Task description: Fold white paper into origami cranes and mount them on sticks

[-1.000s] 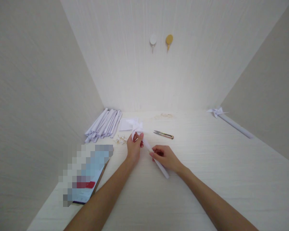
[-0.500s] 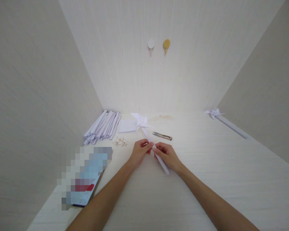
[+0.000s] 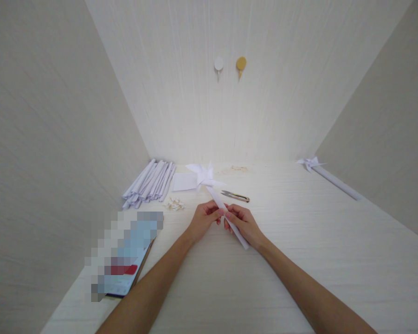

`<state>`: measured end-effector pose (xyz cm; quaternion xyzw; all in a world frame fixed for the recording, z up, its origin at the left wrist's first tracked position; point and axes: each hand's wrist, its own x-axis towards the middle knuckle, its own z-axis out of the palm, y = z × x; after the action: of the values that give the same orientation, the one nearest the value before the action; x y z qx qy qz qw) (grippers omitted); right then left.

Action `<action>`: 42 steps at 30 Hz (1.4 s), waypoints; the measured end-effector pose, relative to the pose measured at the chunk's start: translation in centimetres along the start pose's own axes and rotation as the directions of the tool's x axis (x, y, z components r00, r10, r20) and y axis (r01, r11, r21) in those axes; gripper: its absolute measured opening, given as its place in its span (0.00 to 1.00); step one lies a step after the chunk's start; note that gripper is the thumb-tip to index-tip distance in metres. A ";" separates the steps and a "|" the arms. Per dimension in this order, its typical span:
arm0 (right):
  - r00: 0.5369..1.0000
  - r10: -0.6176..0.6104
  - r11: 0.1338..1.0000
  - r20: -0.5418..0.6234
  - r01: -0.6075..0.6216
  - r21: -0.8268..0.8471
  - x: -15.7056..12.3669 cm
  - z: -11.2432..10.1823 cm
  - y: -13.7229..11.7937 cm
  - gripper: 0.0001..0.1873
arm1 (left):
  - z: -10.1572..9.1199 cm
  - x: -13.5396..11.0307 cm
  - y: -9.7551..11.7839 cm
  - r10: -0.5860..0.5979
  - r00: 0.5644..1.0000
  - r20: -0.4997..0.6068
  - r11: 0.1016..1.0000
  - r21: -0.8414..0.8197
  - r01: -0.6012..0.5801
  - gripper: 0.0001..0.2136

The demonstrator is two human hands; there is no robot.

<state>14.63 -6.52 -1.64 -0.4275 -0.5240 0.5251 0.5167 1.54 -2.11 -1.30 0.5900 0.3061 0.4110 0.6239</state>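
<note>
A white paper pinwheel [image 3: 205, 176] points away from me, its blades at the far end of a rolled paper stick [image 3: 239, 235]. My left hand [image 3: 206, 219] pinches that stick near its middle, thumb on top. Right beside it, my right hand [image 3: 242, 221] grips the same stick, fingers curled underneath and partly hidden. The near end of the stick slants out below my right palm. Just beyond my right hand lies a pair of thread snips [image 3: 235, 196]. A small heap of short white pieces [image 3: 175, 204] rests beyond my left hand.
Several rolled paper sticks [image 3: 149, 183] are piled at the back left, with white paper squares [image 3: 184, 182] alongside. A phone [image 3: 132, 255] lies by my left forearm. Another pinwheel [image 3: 311, 163] leans along the right wall. Two hooks [image 3: 241, 63] are on the back wall.
The pinwheel's blades have turned a little and the stick has shifted slightly in my fingers. Both hands stay closed on it in nearly the same place.
</note>
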 end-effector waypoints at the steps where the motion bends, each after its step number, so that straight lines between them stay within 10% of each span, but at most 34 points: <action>1: 1.000 0.005 1.000 -0.007 -0.004 0.010 0.0 0.0 0.0 0.18 | 0.0 0.0 -0.1 0.000 1.000 0.003 1.000 -0.003 0.000 0.12; 10: 0.999 0.037 0.994 -0.021 -0.039 -0.104 0.1 -0.3 -0.1 0.19 | 0.0 0.0 -0.3 -0.024 1.000 0.010 0.998 -0.065 0.025 0.13; 42: 0.992 -0.010 0.961 0.123 -0.024 0.275 0.0 -0.3 0.1 0.16 | -0.4 -0.1 0.1 0.161 0.986 0.036 0.984 0.065 -0.163 0.10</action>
<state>14.93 -6.47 -1.74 -0.3199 -0.4753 0.6202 0.5358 1.10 -2.04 -1.30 0.6402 0.2611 0.4407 0.5725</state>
